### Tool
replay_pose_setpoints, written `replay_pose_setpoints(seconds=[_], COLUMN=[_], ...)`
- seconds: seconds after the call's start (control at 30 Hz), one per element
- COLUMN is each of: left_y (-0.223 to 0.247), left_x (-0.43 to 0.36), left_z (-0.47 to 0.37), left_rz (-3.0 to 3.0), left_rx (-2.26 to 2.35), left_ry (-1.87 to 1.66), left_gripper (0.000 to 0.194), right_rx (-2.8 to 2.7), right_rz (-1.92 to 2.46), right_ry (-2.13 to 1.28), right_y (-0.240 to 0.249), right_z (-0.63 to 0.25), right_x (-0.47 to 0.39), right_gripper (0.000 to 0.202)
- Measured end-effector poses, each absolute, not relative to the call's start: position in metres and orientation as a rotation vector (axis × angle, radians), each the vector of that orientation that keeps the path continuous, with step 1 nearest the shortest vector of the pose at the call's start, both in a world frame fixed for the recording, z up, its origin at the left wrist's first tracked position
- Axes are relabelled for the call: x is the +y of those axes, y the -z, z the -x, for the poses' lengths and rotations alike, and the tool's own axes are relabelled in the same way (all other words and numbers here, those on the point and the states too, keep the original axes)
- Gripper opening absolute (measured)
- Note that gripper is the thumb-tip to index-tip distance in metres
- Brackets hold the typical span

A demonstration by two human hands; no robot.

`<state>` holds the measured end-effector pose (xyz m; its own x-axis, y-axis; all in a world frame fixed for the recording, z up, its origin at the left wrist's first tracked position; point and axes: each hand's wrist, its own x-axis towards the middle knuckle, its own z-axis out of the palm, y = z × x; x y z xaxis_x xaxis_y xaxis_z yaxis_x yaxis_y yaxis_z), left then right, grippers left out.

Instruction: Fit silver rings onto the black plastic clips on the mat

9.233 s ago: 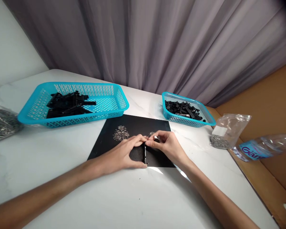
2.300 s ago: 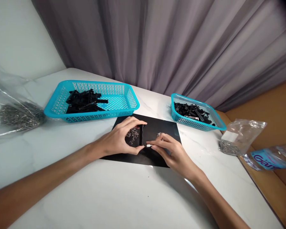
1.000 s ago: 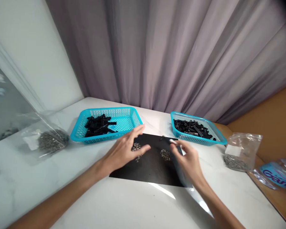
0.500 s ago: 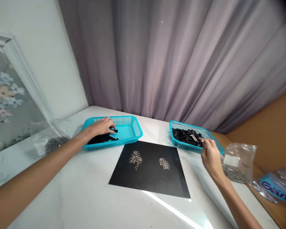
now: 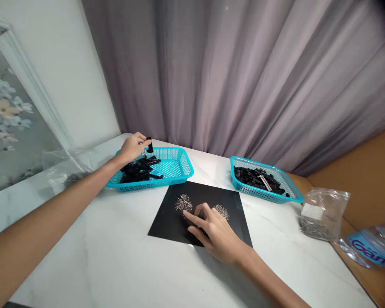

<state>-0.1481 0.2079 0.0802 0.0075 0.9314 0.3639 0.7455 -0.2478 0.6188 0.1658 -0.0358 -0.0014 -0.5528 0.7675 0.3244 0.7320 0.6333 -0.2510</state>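
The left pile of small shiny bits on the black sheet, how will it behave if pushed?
The left pile would probably scatter, since it looks loosely heaped. It may slide easily, as the black sheet looks flat and smooth.

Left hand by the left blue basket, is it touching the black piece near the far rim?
Touching: the head view shows the left hand pinching the black piece near its upper end.

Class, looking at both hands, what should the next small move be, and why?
Probably the right hand should pick from the left pile of small shiny pieces: its index fingertip is at that pile's near edge, while the left hand holds a black part.
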Motion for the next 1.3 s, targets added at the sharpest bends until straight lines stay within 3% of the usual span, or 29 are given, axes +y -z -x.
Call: replay_pose_setpoints(seconds=[0.17, 0.3, 0.43, 0.63, 0.83, 1.07, 1.3], left_y=[-0.092, -0.093, -0.075, -0.025, -0.023, -0.035, -0.025], left_x=[0.191, 0.152, 0.100, 0.050, 0.043, 0.042, 0.048], left_z=[0.146, 0.121, 0.076, 0.029, 0.032, 0.029, 0.034], left_rz=[-1.741, -1.696, -1.680, -1.552, -1.412, -1.358, -1.577], left_rx=[1.555, 1.368, 0.988, 0.766, 0.751, 0.724, 0.774], left_ry=[-1.442, -1.524, -1.281, -0.822, -0.771, -0.839, -0.913], left_gripper=[0.036, 0.041, 0.032, 0.036, 0.033, 0.030, 0.019], right_rx=[-2.453, -2.303, -2.177, -1.899, -1.803, -1.893, -2.364], right_rz=[1.158, 1.162, 1.180, 1.273, 1.280, 1.310, 1.236], right_ry=[-0.036, -0.044, -0.236, -0.640, -0.725, -0.534, -0.129], right_y=[0.009, 0.017, 0.015, 0.013, 0.018, 0.020, 0.015], right_z=[-0.153, -0.149, -0.158, -0.179, -0.180, -0.179, -0.160], right_x=[-0.035, -0.032, -0.031, -0.036, -0.032, -0.028, -0.036], right_gripper=[0.035, 0.022, 0.024, 0.016, 0.019, 0.021, 0.043])
